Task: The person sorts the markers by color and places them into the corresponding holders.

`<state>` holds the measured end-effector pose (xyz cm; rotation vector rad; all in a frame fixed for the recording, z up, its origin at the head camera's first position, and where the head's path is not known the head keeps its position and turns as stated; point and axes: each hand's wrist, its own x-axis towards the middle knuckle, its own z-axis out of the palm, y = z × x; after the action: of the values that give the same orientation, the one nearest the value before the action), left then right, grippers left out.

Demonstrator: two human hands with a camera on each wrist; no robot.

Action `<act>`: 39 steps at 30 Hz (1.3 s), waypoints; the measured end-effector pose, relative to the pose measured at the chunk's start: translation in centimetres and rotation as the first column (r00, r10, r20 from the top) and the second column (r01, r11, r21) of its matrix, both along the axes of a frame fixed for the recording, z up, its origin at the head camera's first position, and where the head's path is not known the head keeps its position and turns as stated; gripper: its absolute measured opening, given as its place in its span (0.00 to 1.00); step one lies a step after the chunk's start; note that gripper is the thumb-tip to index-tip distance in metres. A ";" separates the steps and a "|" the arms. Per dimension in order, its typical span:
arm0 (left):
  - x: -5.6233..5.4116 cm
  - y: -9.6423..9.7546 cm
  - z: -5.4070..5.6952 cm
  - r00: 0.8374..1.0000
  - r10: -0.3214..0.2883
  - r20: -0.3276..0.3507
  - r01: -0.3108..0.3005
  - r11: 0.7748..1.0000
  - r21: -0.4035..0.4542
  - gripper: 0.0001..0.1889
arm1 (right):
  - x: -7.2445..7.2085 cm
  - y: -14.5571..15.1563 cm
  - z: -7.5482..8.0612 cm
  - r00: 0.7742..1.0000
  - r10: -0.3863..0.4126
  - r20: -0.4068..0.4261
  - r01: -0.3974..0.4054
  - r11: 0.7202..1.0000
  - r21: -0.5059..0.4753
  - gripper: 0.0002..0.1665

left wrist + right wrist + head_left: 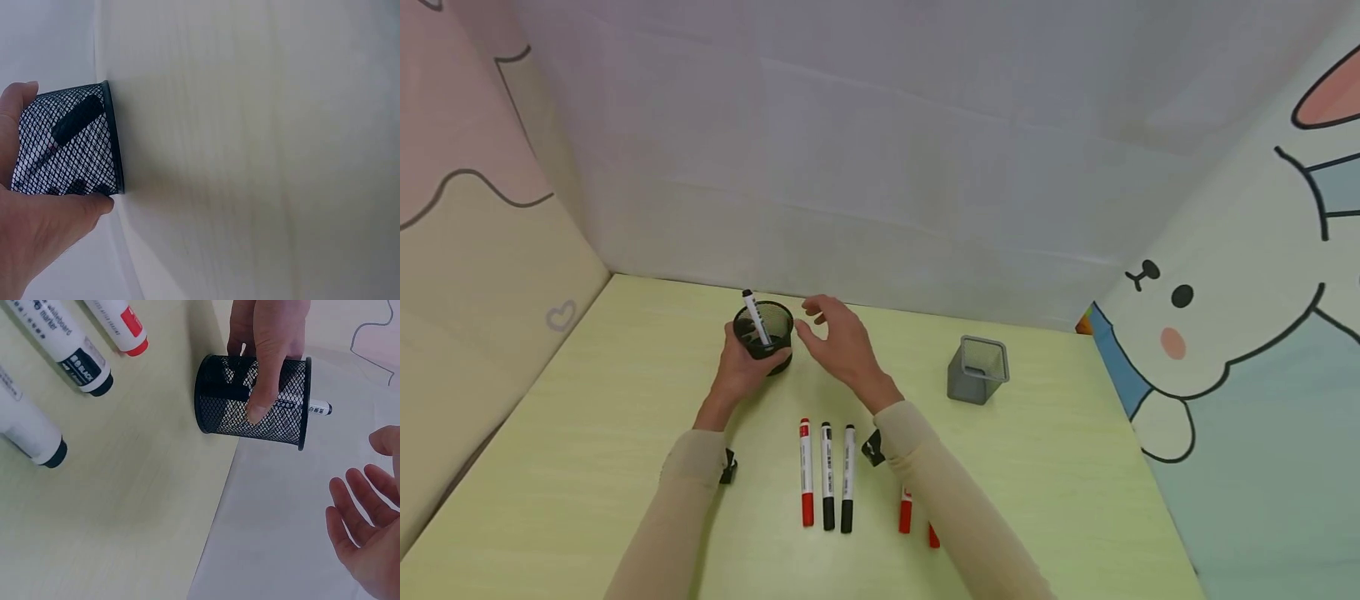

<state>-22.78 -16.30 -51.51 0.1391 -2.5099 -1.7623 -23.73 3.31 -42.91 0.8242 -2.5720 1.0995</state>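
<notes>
My left hand [741,372] grips a round black mesh pen holder [784,340] around its side, upright at the back of the table. A white whiteboard marker with a black end [755,313] leans inside it, poking above the rim; the left wrist view shows its dark cap through the mesh [78,119]. Just right of the holder, my right hand [844,343] is raised with relaxed, slightly bent fingers and nothing in them. The right wrist view shows those fingers [356,506] apart from the holder.
A red marker [807,472] and two black markers [827,477] lie side by side in front. Two red-ended markers [906,512] are partly hidden under my right sleeve. A grey square mesh holder [967,387] stands to the right. A white backdrop [880,167] rises behind the table.
</notes>
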 end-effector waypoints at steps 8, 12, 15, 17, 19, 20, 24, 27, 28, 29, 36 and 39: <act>0.0 0.0 -0.2 1.000 0.000 -0.002 0.000 1.000 -0.006 0.50 | 0.9 2.3 -0.1 0.999 -0.033 0.007 0.034 0.998 -0.045 0.18; 0.1 0.0 -0.3 1.000 -0.005 -0.005 0.005 1.000 -0.002 0.50 | 1.5 3.3 -0.1 0.999 -0.038 0.006 0.039 0.997 -0.061 0.18; 0.1 0.0 -0.4 1.000 -0.009 -0.010 0.009 1.000 0.002 0.50 | 1.9 4.0 0.0 0.999 -0.043 0.018 0.044 0.997 -0.067 0.19; 0.1 0.0 -0.4 1.000 -0.012 -0.012 0.012 1.000 0.003 0.50 | 2.3 4.5 0.0 0.998 -0.050 0.030 0.051 0.997 -0.064 0.19; 0.1 0.0 -0.4 1.000 -0.015 -0.012 0.015 1.000 0.009 0.50 | 2.7 5.0 0.0 0.998 -0.055 0.041 0.058 0.996 -0.062 0.19; 0.2 0.0 -0.5 1.000 -0.016 -0.010 0.016 1.000 0.013 0.50 | 2.9 5.3 0.1 0.997 -0.058 0.045 0.061 0.996 -0.063 0.19; 0.2 -0.1 -0.5 1.000 -0.018 -0.004 0.018 0.999 0.027 0.50 | 3.7 6.2 0.0 0.997 -0.068 0.046 0.071 0.996 -0.057 0.19; 0.2 -0.2 -0.5 1.000 -0.012 -0.002 0.012 1.000 0.024 0.50 | 4.2 6.9 0.0 0.997 -0.069 0.044 0.071 0.996 -0.047 0.19; 0.2 -0.2 -0.5 1.000 -0.011 -0.001 0.011 1.000 0.022 0.50 | 4.4 7.1 0.0 0.997 -0.069 0.043 0.071 0.997 -0.043 0.20; 0.2 -0.2 -0.5 1.000 -0.010 -0.001 0.010 1.000 0.022 0.50 | 4.5 7.3 -0.1 0.997 -0.070 0.039 0.072 0.997 -0.039 0.20; 0.1 0.0 -0.5 1.000 -0.015 -0.007 0.015 1.000 0.026 0.49 | 5.8 8.6 -0.4 0.994 -0.072 0.076 0.074 0.997 -0.019 0.21; 0.1 0.0 -0.4 1.000 -0.018 -0.008 0.018 1.000 0.025 0.50 | 6.4 9.3 -0.6 0.992 -0.082 0.096 0.083 0.996 -0.012 0.22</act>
<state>-22.68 -16.34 -51.93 0.1115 -2.4925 -1.7973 -17.38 12.63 -43.51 0.6708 -2.6451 1.1593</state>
